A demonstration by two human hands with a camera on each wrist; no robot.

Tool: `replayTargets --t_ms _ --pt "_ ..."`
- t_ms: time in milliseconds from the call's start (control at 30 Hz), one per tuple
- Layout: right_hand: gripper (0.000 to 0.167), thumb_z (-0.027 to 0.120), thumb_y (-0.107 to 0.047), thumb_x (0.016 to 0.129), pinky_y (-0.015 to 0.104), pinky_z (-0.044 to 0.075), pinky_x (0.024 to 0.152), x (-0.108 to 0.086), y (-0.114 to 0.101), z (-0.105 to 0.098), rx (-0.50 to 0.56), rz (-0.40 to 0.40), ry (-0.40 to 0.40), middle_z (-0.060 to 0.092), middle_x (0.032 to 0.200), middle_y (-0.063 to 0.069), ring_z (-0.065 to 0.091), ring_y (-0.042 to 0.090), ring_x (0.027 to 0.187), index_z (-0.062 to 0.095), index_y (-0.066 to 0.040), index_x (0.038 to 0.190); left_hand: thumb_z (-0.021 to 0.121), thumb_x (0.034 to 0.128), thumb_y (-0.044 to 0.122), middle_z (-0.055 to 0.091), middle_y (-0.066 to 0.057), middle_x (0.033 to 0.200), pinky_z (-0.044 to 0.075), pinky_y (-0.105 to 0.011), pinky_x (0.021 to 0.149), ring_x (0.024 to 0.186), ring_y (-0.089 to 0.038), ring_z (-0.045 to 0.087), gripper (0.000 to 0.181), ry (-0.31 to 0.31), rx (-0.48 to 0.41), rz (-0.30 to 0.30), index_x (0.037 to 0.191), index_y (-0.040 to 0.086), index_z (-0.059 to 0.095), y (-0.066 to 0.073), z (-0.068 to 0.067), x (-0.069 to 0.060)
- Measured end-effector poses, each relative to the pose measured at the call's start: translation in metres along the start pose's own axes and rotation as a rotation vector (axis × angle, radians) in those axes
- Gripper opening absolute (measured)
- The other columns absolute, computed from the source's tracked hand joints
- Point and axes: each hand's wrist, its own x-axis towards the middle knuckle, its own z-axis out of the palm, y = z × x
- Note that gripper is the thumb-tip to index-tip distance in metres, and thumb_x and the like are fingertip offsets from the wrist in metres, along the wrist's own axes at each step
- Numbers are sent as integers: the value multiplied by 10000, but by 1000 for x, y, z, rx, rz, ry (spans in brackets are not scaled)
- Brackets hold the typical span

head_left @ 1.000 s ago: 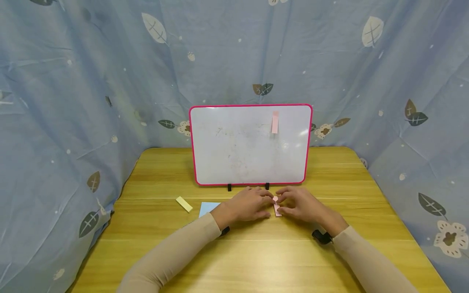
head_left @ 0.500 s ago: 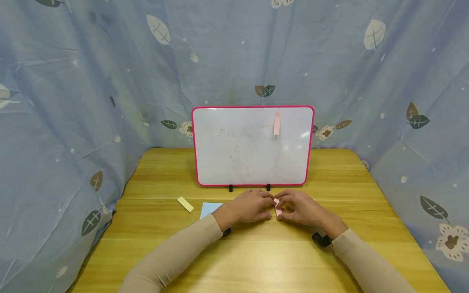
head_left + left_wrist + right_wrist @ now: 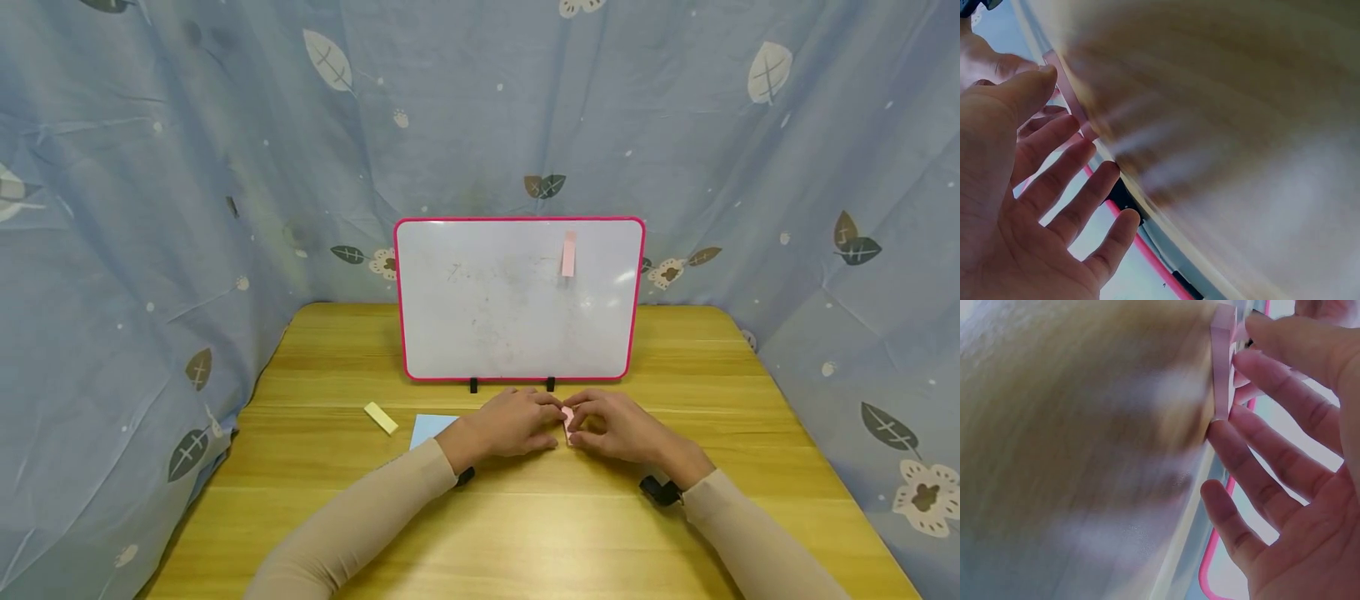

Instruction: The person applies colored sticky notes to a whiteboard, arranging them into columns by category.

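A narrow pink sticky note pad (image 3: 568, 422) lies on the table between my hands. My right hand (image 3: 626, 429) holds it, index fingertip at its far end and thumb near its near end. From the left, my left hand (image 3: 510, 423) rests its index fingertip on the pad's far end; its thumb lies a little apart from the pad. The wrist views show the pad side-on (image 3: 1221, 369), close to the fingertips; whether a single sheet is lifted cannot be told. One pink note (image 3: 568, 254) hangs on the whiteboard (image 3: 487, 308).
A yellow sticky note pad (image 3: 381, 418) lies at the left. A light blue square note pad (image 3: 430, 427) is partly hidden behind my left wrist. The pink-framed whiteboard stands just beyond my hands on black feet (image 3: 474, 386). Patterned curtains (image 3: 480, 108) surround the wooden table (image 3: 510, 533).
My right thumb has come in from beside the pink pad to its near end, covering more of it. The left hand has stayed nearly still. The head view has shifted slightly.
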Motion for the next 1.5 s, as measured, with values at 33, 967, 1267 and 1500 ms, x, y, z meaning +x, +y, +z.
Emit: replayTargets --t_ms 33,967,1267,1500 --pt "74 887 -231 1063 578 648 1109 0 0 -1 6 4 -2 798 1470 69 787 336 1336 859 -282 1017 702 1174 487 688 48 1657 591 -502 1238 1515 -234 679 472 3 0 -1 1573 237 732 0 0 0" --pt "124 883 -103 1044 516 704 1042 3 -3 -3 59 109 93 875 1317 118 847 350 1230 826 -202 996 827 1101 472 809 84 1315 654 -405 978 1160 -166 758 256 157 -58 -152 1251 271 877 18 7 15" --pt "110 885 -83 1040 397 726 968 3 -2 1 80 107 157 881 1152 30 855 249 1080 811 -155 1004 843 1082 511 804 97 1201 617 -352 870 1028 -135 738 238 201 -67 -204 1151 285 876 22 8 16" --pt "127 832 24 1044 366 734 917 0 -2 3 166 113 174 868 1135 91 892 272 1021 793 -94 1018 843 1075 535 773 114 1069 543 -294 759 845 -103 642 233 214 -28 -248 1067 304 863 27 8 23"
